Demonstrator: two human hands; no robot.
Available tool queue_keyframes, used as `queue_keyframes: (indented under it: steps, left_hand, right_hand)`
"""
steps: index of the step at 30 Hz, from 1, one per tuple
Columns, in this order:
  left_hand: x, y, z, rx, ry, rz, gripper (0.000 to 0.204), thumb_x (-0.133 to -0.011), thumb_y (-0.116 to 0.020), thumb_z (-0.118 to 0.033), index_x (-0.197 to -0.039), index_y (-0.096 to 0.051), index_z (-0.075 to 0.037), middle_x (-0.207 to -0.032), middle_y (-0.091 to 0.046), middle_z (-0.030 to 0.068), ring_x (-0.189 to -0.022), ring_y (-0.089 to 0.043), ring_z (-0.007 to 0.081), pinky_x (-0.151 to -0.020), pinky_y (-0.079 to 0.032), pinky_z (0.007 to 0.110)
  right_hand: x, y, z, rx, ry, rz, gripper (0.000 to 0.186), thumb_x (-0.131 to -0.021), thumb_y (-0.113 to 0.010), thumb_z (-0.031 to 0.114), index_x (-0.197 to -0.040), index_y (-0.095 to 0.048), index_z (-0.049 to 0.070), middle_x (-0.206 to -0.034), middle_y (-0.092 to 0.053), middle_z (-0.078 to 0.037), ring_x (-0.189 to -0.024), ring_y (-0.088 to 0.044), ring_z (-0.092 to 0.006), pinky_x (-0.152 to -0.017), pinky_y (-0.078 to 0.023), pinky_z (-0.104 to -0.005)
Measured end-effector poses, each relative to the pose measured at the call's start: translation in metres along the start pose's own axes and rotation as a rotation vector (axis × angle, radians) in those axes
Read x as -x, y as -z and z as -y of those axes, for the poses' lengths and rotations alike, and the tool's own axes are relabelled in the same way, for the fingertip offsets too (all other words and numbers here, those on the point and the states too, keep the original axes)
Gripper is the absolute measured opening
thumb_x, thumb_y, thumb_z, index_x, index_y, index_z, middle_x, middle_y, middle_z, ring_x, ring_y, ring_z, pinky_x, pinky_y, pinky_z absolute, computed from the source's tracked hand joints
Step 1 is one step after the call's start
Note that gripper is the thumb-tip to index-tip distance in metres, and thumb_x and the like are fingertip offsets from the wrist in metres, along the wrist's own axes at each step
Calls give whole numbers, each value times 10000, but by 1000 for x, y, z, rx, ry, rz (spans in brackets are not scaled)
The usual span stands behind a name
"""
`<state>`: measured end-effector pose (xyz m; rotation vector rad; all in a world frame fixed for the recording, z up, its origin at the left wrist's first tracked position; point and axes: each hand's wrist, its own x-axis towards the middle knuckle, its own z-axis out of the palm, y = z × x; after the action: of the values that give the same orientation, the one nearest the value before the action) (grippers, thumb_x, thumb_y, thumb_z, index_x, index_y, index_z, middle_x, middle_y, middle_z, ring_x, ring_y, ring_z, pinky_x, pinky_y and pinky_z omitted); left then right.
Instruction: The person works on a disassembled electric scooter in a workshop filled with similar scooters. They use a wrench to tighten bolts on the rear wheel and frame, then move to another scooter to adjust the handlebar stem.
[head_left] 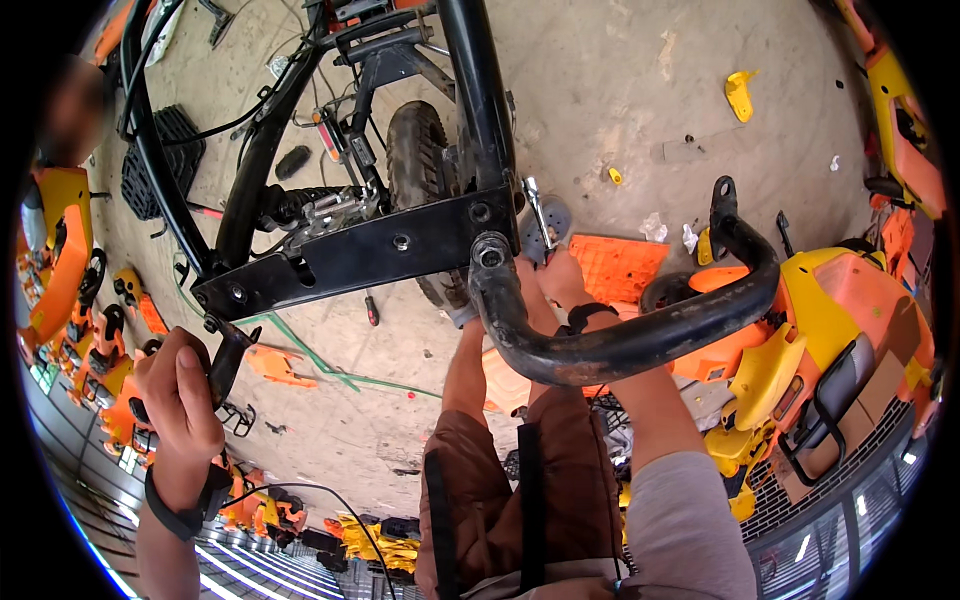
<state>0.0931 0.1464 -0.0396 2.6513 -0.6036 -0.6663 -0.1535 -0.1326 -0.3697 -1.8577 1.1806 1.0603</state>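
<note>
My left hand is closed around a black metal bracket just below the left end of a flat black crossplate. This plate joins the tubes of a black vehicle frame and has several bolt holes. On the right, my right hand grips the handle of a chrome socket wrench, whose head points away from me. In front of my right forearm, a thick bent black tube meets the plate's right end at a round bolted lug. Its far end carries a flat tab with a hole.
A knobby tyre stands under the frame. On the concrete floor lie a screwdriver, an orange panel, a yellow part and green strips. Yellow and orange body panels crowd the right side. Another person is at the far left.
</note>
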Motion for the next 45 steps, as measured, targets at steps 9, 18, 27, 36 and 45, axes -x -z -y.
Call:
queue_keyframes:
  steps: [9, 18, 27, 36, 45]
  left_hand:
    - [-1, 1, 3, 8, 49, 8, 311, -883, -385, -139, -598, -386, -17, -466, -332, 88, -381, -371, 235, -422, -250, 333]
    - [0, 0, 6, 34, -67, -22, 313, -890, -392, -123, -598, -371, -13, -441, -305, 58, -345, -323, 185, -386, -240, 302]
    - [2, -2, 7, 88, -44, -31, 250, -810, -444, -57, -573, -381, -9, -433, -299, 67, -320, -332, 212, -359, -227, 313]
    - [-3, -1, 11, 83, -52, 10, 253, -810, -430, -58, -569, -375, -5, -463, -286, 69, -324, -309, 220, -366, -215, 329]
    - [-2, 1, 4, 100, -55, 8, 245, -824, -420, -60, -588, -394, -1, -463, -307, 78, -340, -332, 232, -380, -240, 327]
  right_hand:
    - [75, 58, 74, -150, -37, 19, 479, -701, -578, 344, -947, -566, -66, -923, -613, -269, -930, -580, -412, -819, -457, -414]
    - [15, -1, 20, 63, -119, 55, 207, -732, -592, 153, -822, -552, -29, -665, -625, -192, -599, -644, -317, -554, -515, -392]
    - [-1, -47, -19, 152, 158, -255, 274, -768, -591, 231, -889, -543, -10, -771, -626, -200, -756, -624, -356, -669, -496, -397]
    - [-29, -36, -23, 134, 59, -31, 257, -760, -596, 217, -858, -567, -18, -806, -627, -215, -808, -607, -375, -704, -473, -415]
    - [-25, -56, -31, 64, 55, -178, 261, -742, -582, 217, -844, -576, -22, -817, -628, -224, -825, -612, -372, -727, -477, -429]
